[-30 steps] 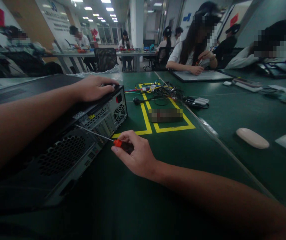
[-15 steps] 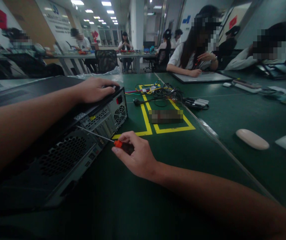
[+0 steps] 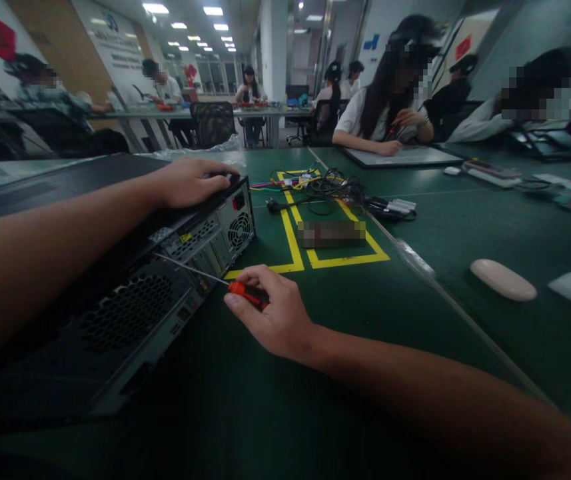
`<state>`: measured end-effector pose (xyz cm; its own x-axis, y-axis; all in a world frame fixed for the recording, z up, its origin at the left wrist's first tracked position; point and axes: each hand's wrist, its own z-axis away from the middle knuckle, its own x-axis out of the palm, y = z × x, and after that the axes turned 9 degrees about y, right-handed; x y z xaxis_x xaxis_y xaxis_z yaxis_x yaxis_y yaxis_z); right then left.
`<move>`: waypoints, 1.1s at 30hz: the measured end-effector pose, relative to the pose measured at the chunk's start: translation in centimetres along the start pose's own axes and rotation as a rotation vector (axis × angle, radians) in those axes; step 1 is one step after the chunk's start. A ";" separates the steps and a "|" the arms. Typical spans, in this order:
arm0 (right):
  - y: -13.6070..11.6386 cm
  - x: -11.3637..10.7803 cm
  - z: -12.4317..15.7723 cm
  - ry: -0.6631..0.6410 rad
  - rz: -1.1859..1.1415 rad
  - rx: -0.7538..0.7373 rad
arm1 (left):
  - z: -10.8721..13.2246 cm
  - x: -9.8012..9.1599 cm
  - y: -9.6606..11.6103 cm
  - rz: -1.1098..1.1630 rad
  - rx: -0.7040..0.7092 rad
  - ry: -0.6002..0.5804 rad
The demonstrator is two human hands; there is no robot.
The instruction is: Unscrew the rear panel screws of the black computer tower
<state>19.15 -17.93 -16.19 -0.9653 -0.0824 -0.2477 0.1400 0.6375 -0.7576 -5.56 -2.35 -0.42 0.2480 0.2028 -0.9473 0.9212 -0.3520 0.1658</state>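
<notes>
A desktop computer case [image 3: 215,240] lies at the left, its back panel with fan grille and slots facing me. My left hand [image 3: 192,181] lies flat over its upper edge, fingers stretched towards the far corner and holding nothing. In my right hand [image 3: 280,310] is a screwdriver [image 3: 249,293] with a red and black handle, pinched between thumb and fingers. Its long thin shaft reaches left to the case's back edge, near the honeycomb vent [image 3: 130,310]. What the tip meets there is too small to make out.
Beyond the case lie tangled cables [image 3: 332,187] and a plug, among yellow tape lines [image 3: 292,240]. A blurred dark block [image 3: 332,235] sits inside the tape. Rightward is a pale rounded object [image 3: 504,280]. Across the table a person [image 3: 382,120] works at a flat panel [image 3: 405,155].
The screwdriver's handle has turned a little in my right hand, showing more red now. My left hand and the case have stayed in place.
</notes>
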 end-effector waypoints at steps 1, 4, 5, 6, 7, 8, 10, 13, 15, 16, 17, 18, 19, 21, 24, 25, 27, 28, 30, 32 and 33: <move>0.0 0.0 -0.1 -0.001 0.012 -0.007 | 0.0 0.1 -0.1 0.000 -0.002 0.001; -0.1 -0.1 -0.2 -0.007 0.023 -0.030 | 0.1 0.4 -0.3 -0.018 0.014 0.018; -0.1 -0.1 -0.3 -0.008 0.016 -0.038 | 0.1 0.6 -0.3 -0.025 0.027 0.027; 0.0 -0.1 -0.3 -0.009 0.006 -0.043 | 0.2 0.7 -0.4 -0.030 0.041 0.036; 0.0 0.0 -0.2 -0.007 -0.003 -0.043 | 0.2 0.8 -0.5 -0.031 0.051 0.045; 0.0 0.0 -0.2 -0.006 -0.010 -0.034 | 0.2 0.8 -0.5 -0.028 0.056 0.053; 0.1 0.1 0.0 -0.003 -0.022 -0.009 | 0.1 0.7 -0.6 -0.024 0.050 0.045; 0.1 0.1 0.0 -0.006 -0.028 0.005 | -0.1 0.4 -0.4 -0.028 0.026 0.011; 0.0 0.1 -0.1 -0.011 -0.025 -0.007 | -0.1 0.3 -0.3 -0.035 0.019 -0.001; 0.0 0.1 -0.1 -0.012 -0.025 -0.009 | -0.1 0.3 -0.3 -0.036 0.020 0.006; 0.0 0.1 -0.2 -0.012 -0.026 -0.008 | -0.1 0.3 -0.3 -0.034 0.025 0.019; -0.1 0.1 -0.2 -0.010 -0.027 -0.002 | 0.0 0.4 -0.3 -0.031 0.031 0.031; -0.1 0.1 -0.3 -0.010 -0.027 0.006 | 0.0 0.4 -0.3 -0.025 0.035 0.038; -0.2 0.1 -0.3 -0.013 -0.025 0.021 | 0.0 0.4 -0.4 -0.016 0.034 0.034; -0.2 0.0 -0.2 -0.024 -0.022 0.028 | -0.1 0.3 -0.4 -0.010 0.016 0.007; -0.2 0.0 -0.2 -0.025 -0.022 0.028 | -0.2 0.3 -0.4 -0.009 0.012 0.006; -0.2 0.0 -0.2 -0.027 -0.023 0.028 | -0.2 0.2 -0.4 -0.010 0.009 0.003; -0.2 0.0 -0.2 -0.028 -0.024 0.030 | -0.2 0.2 -0.4 -0.011 0.009 0.002; -0.2 0.0 -0.3 -0.030 -0.025 0.037 | -0.2 0.2 -0.4 -0.013 0.009 0.000; -0.3 0.0 -0.3 -0.030 -0.022 0.044 | -0.1 0.1 -0.3 -0.011 0.002 -0.004; -0.3 0.0 -0.3 -0.030 -0.021 0.045 | -0.1 0.1 -0.2 -0.010 -0.003 -0.007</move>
<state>19.06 -17.91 -15.80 -0.9612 -0.1193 -0.2488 0.1299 0.6000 -0.7894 -5.72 -2.17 -0.53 0.2370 0.1999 -0.9507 0.9243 -0.3478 0.1573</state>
